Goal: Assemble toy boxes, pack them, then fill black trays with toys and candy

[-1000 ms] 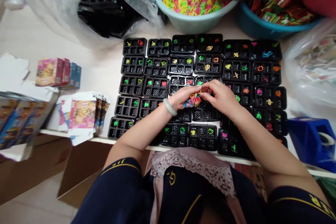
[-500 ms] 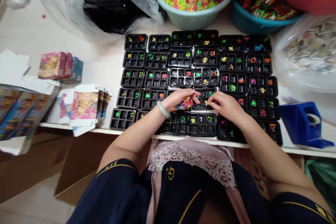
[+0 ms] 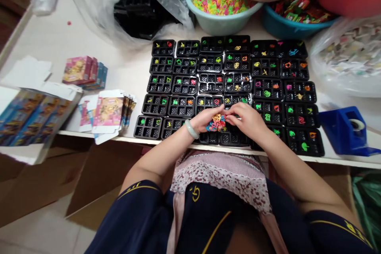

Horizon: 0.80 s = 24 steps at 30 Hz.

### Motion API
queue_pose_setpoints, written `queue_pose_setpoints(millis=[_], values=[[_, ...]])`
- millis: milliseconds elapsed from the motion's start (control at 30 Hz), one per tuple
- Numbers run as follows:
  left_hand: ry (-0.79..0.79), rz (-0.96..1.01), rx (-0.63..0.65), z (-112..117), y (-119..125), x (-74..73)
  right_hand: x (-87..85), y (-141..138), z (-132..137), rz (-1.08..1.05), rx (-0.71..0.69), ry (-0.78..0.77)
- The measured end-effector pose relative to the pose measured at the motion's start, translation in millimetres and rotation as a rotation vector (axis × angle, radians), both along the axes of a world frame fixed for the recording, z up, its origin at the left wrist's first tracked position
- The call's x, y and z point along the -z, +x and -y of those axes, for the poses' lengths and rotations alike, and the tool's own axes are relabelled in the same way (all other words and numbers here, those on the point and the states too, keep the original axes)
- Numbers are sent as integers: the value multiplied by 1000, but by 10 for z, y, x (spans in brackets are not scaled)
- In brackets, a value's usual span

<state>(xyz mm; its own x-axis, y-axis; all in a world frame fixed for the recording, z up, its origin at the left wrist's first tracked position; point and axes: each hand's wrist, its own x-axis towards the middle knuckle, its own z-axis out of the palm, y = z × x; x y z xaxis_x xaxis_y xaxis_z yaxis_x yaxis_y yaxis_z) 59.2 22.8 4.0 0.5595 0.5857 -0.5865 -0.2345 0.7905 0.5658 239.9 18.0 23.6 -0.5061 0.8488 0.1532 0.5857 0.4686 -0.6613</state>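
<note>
My left hand (image 3: 203, 120), with a pale bangle at the wrist, is palm up and cupped around a bunch of small colourful plastic toys (image 3: 217, 122) in red, yellow and blue. Against this bunch, the thumb and fingers of my right hand (image 3: 249, 121) pinch a small reddish piece, partly hidden by the fingertips. Both hands are over rows of black compartment trays (image 3: 148, 127). Small green, yellow, red and pink plastic pieces lie in some compartments of most trays. My hands cover parts of the nearest trays.
Behind the trays stand a pale basin (image 3: 223, 22) of bright plastic pieces and a teal basin (image 3: 293, 27) of wrapped packets. A clear bag (image 3: 354, 61) and a blue tape dispenser (image 3: 342, 131) are at right. Printed boxes (image 3: 108, 113) and bagged black trays (image 3: 135, 14) lie left.
My right hand has moved from over a tray compartment, where it held a small yellowish piece, to the bunch in my left hand. The view has shifted slightly.
</note>
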Motion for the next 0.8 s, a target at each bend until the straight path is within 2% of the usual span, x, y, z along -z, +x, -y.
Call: queue_pose_setpoints(millis=[100,167,267,400,533,600,700,800], values=[[7,13,75,90,-57,-37,7,44,104,-91,-7,-54],[19,13,53,142,-134,-74,6,128,191,-98,-17,-86],[6,12,-53,210,-282,-105,47,286,324,50,-94,-135],[-41,63,-285,307,-392,-74,102,358,450,244,-137,-142],[-98,157,-452,416,-349,-57,58,50,493,52,-91,-155],[-107,184,-536,461,-314,-72,76,-215,501,-102,-41,-273],[-98,179,-654,512,-300,-100,202,-585,505,-375,73,-526],[-83,185,-702,545,-334,-96,327,-760,505,-584,130,-709]])
